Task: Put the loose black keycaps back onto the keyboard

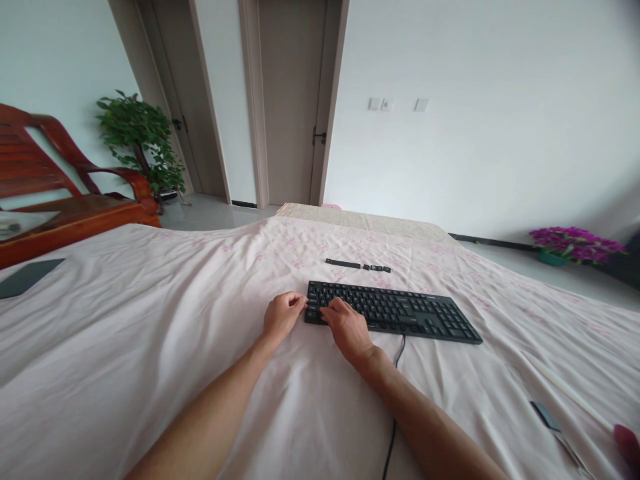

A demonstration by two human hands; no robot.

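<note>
A black keyboard [425,313] lies flat on the pink-white cloth, its cable [391,440] running toward me. My left hand [283,315] is at the keyboard's left end, thumb and fingertips pinched together. Whatever is in that pinch is too small to make out. Over the lower left keys, my right hand [346,328] has its fingers curled and pressed together, the tips at the bottom row. It hides part of that row and anything it may hold. Behind the keyboard lie a long loose space bar keycap [346,265] and several small keycaps [379,268] in a row.
A floral cloth [210,333] with folds covers the surface. On the right lie a small dark flat tool [546,416] and a red-ended object [626,440]. A dark flat object [27,277] sits at the left edge. A wooden bench [75,217] stands beyond.
</note>
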